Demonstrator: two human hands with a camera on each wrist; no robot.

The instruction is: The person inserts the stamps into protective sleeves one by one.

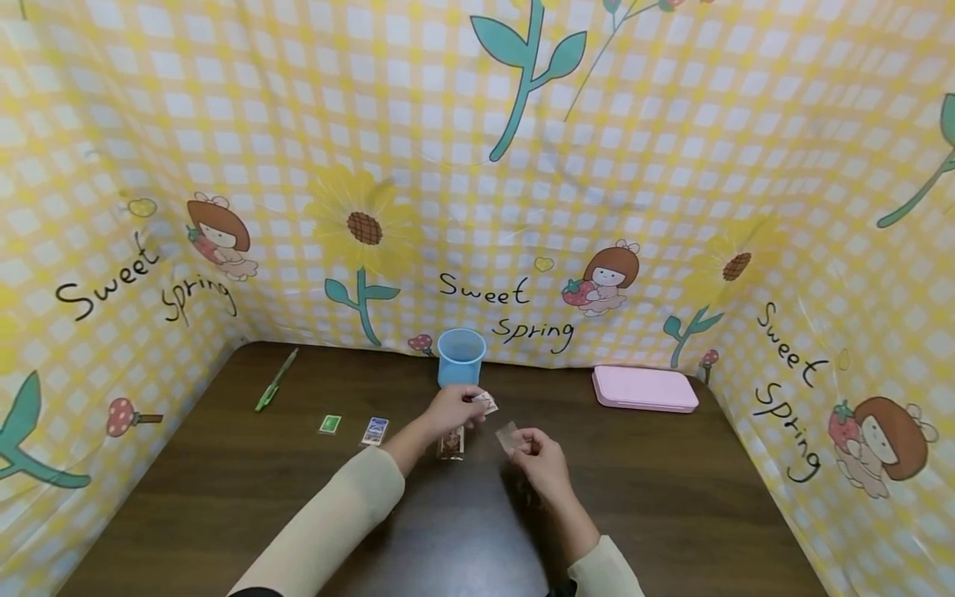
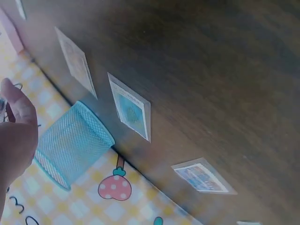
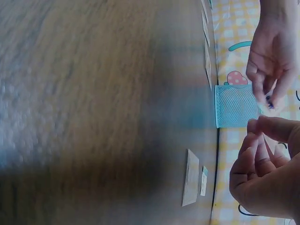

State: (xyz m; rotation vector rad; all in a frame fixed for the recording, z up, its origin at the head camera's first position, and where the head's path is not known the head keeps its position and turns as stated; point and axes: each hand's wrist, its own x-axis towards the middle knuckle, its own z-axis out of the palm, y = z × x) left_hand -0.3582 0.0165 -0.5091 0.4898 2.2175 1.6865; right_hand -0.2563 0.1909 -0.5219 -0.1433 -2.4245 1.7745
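Observation:
My left hand [image 1: 450,406] pinches a small pale picture card [image 1: 487,403] just in front of the blue mesh cup [image 1: 460,369]. To the right and a little nearer, my right hand [image 1: 543,460] holds a small clear plastic sleeve [image 1: 508,437] between thumb and fingers. Card and sleeve are apart. Beneath the left wrist lies a brown picture card [image 1: 451,445], partly hidden. Farther left on the table are a blue picture card [image 1: 376,429] and a green one [image 1: 330,424]. In the left wrist view, a card [image 2: 131,114] shows a clear sleeve around it.
A green pen [image 1: 277,381] lies at the back left of the dark wooden table [image 1: 642,489]. At the back right sits a pink case [image 1: 645,389]. Yellow checked cloth [image 1: 477,207] hangs behind the table and along both sides.

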